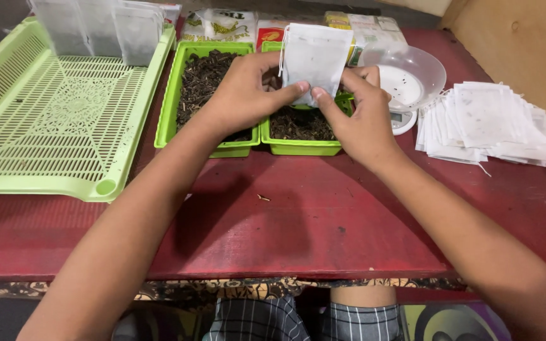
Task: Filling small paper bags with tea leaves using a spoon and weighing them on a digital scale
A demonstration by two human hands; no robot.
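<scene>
Red-painted wooden table (323, 208) bore two small green plastic trays of dark dried leaves (205, 95). Above them, left hand (244, 95) and right hand (361, 117) pinched one white paper filter bag (314, 57). Left of them, filled bags (99, 28) stood in a slotted green basket (45, 126); right, empty bags (488, 120) remained stacked.

Thin matt paper-like sachet (314, 57), glossy green plastic trays (64, 120), scuffed red painted wooden table (285, 221), clear plastic bowl (412, 76)
</scene>
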